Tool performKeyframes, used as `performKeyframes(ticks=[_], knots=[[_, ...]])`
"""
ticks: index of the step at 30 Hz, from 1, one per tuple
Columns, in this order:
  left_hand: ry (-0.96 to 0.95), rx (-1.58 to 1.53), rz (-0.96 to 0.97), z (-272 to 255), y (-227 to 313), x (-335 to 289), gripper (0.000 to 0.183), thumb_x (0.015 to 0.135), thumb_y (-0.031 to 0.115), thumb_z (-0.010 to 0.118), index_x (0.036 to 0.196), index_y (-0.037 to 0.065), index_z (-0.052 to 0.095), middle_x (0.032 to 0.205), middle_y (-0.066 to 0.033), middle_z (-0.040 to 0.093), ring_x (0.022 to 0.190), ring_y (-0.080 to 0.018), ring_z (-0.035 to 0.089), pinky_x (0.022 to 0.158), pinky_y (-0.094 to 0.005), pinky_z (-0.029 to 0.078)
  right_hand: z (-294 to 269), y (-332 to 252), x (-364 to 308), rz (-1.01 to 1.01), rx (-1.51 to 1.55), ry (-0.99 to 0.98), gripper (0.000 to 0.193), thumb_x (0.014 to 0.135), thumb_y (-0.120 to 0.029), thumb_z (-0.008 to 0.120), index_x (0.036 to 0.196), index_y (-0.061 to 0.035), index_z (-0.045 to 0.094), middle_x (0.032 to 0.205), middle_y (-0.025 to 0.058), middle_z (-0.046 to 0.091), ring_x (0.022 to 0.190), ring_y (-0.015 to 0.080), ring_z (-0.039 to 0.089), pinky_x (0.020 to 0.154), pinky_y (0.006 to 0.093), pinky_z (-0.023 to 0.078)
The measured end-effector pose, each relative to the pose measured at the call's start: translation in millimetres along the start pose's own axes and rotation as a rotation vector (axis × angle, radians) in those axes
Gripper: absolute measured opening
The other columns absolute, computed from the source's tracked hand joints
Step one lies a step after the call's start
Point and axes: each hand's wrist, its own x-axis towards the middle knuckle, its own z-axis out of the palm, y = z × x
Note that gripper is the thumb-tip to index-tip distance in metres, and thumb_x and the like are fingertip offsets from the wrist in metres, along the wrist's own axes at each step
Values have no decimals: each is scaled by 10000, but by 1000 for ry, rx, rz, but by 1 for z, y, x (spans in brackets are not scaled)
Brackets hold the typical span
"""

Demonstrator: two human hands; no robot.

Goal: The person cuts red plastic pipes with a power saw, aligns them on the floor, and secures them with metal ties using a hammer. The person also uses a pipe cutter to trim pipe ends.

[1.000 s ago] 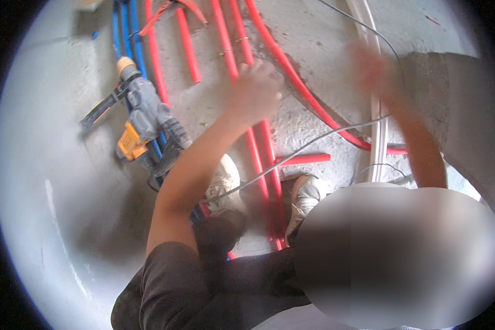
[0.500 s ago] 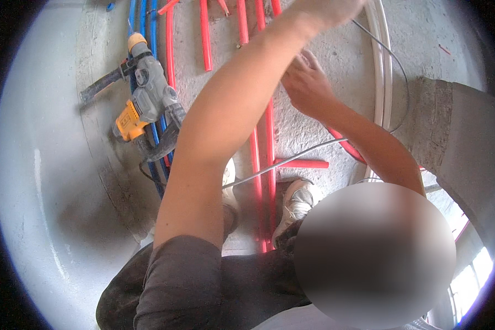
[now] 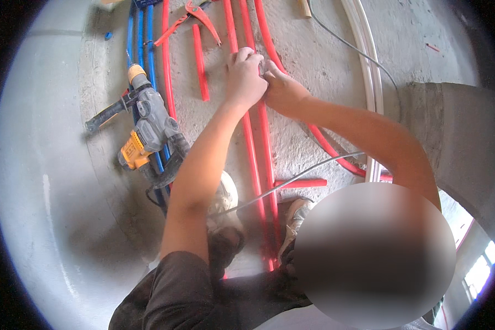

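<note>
My left hand (image 3: pixel 246 78) and my right hand (image 3: pixel 286 94) meet over two long red conduits (image 3: pixel 249 148) on the rough concrete floor. The fingers of both are closed around a small greyish piece (image 3: pixel 262 68). Most of it is hidden, so its kind cannot be made out. A third red conduit (image 3: pixel 267 39) curves away beside the right hand and passes under my right forearm. Left of the left hand lies a short cut length of red conduit (image 3: pixel 199 66). Beyond that is a plier-like hand tool with orange-red handles (image 3: pixel 202 21).
A grey and yellow rotary hammer drill (image 3: pixel 153 113) rests across blue conduits (image 3: pixel 141 30) on the left. White conduits (image 3: pixel 363 49) run down the right. A grey cable (image 3: pixel 313 166) crosses the floor before my shoes (image 3: pixel 225 192). Another red offcut (image 3: pixel 308 182) lies near it.
My left hand has come back from the far right to join the right hand, which has shifted left. The view has also shifted, bringing the orange-handled tool further into sight.
</note>
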Motion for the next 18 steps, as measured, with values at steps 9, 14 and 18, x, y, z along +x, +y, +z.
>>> performKeyframes(ticks=[9, 14, 18], knots=[[-65, 71, 23, -24, 0, -5, 392, 848, 193, 816, 1209, 49, 763, 1479, -97, 599, 1454, -364, 447, 1193, -583, 367, 41, 145, -133, 668, 334, 611, 227, 916, -136, 650, 1109, -30, 706, 1081, 186, 740, 1026, 337, 720, 890, 477, 593], [-45, 329, 106, 4, 4, -17, 427, 879, 296, 809, 1238, 70, 767, 1566, -97, 531, 1550, -384, 326, 1262, -680, 202, 50, 210, -183, 1194, 176, 439, 401, 1046, -377, 681, 1310, -74, 686, 1179, 203, 746, 1008, 308, 743, 862, 459, 608], [-58, 420, 148, 24, 5, -27, 431, 896, 280, 785, 1251, 39, 745, 1499, -117, 574, 1542, -410, 338, 1253, -702, 208, 33, 65, -96, 688, 811, 423, 322, 954, -185, 766, 1268, -110, 766, 1268, 114, 713, 1175, 327, 677, 1036, 445, 543]])
